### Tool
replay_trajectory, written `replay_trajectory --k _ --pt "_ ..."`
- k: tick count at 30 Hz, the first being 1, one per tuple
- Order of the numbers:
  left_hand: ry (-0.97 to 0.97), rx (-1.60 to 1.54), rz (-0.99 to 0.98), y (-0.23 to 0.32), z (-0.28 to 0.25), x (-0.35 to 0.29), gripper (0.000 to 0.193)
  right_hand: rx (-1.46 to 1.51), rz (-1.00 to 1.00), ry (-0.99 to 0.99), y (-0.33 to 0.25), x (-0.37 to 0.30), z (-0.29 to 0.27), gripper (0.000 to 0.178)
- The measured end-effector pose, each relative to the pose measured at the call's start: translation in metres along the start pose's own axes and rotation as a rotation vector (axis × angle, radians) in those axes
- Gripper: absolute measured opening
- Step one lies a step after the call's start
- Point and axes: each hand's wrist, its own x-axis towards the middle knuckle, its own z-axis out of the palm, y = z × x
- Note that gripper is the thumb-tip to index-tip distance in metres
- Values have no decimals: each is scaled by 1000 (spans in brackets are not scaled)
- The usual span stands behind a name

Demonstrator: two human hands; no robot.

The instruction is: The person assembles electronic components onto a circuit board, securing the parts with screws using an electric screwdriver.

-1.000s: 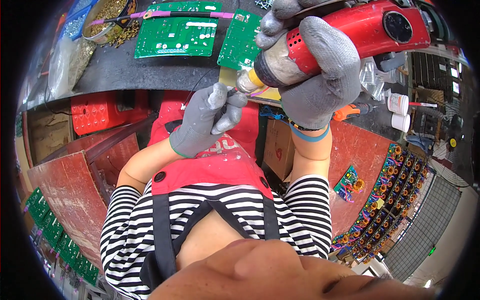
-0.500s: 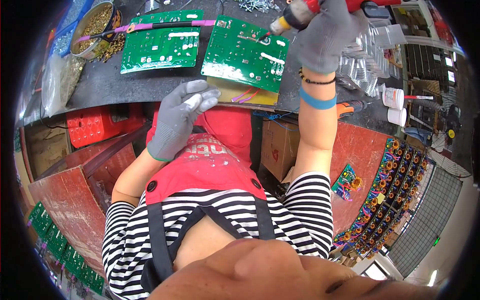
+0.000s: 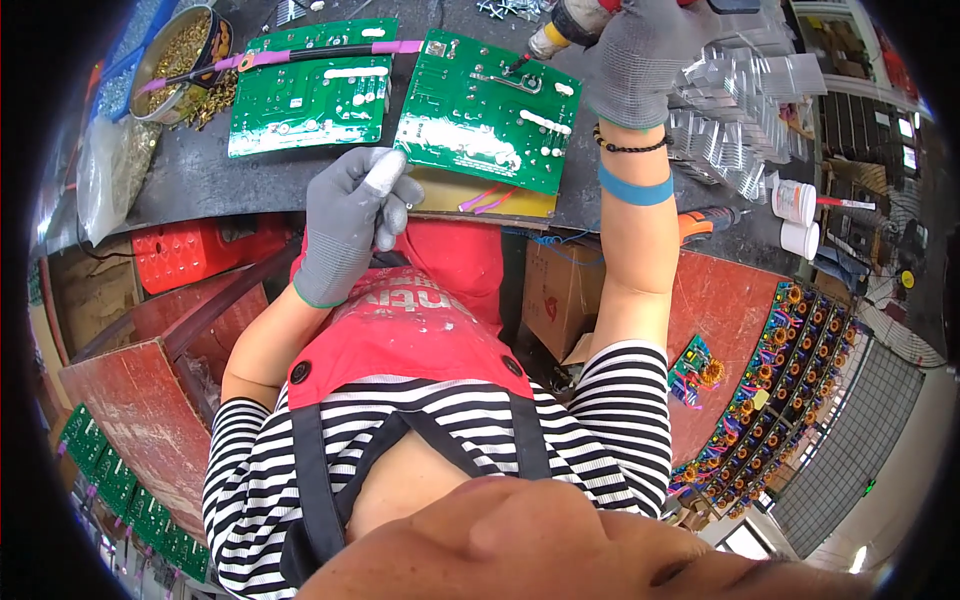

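Observation:
My right hand [image 3: 640, 65], in a grey glove, grips a red power screwdriver [image 3: 570, 25] with a yellow ring near its nose. Its dark bit points down at the slot area in the upper part of the right green circuit board [image 3: 470, 120]. Just off that board's near left corner is my gloved left hand [image 3: 350, 215], thumb and fingers pinched together. Whatever lies between those fingertips is too small to name. A second green circuit board [image 3: 310, 95] lies to the left. A black cable with pink sleeves [image 3: 335, 48] crosses it and reaches the right board.
At the far left a tub of brass-coloured screws [image 3: 185, 60] stands beside a clear plastic bag [image 3: 115, 170]. Silver metal heatsinks [image 3: 735, 120] crowd the right, with white jars [image 3: 795, 203] and an orange-handled tool [image 3: 705, 222] nearer. Racked boards with copper coils [image 3: 770, 390] sit lower right.
The screwdriver bit has shifted slightly left along the board. My left fingers have curled in more tightly, and that hand has moved a little left. The whole view has shifted slightly.

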Motion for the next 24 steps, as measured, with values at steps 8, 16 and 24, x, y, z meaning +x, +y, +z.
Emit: replay_trajectory --k 8,16,24 --pt "12 79 59 4 7 2 19 -2 -37 -41 8 -5 -4 13" --pt "11 82 69 5 6 11 20 -27 -138 -28 42 -9 -1 25" --pt "-30 147 16 5 -5 5 18 -69 -115 -126 38 4 -37 36"
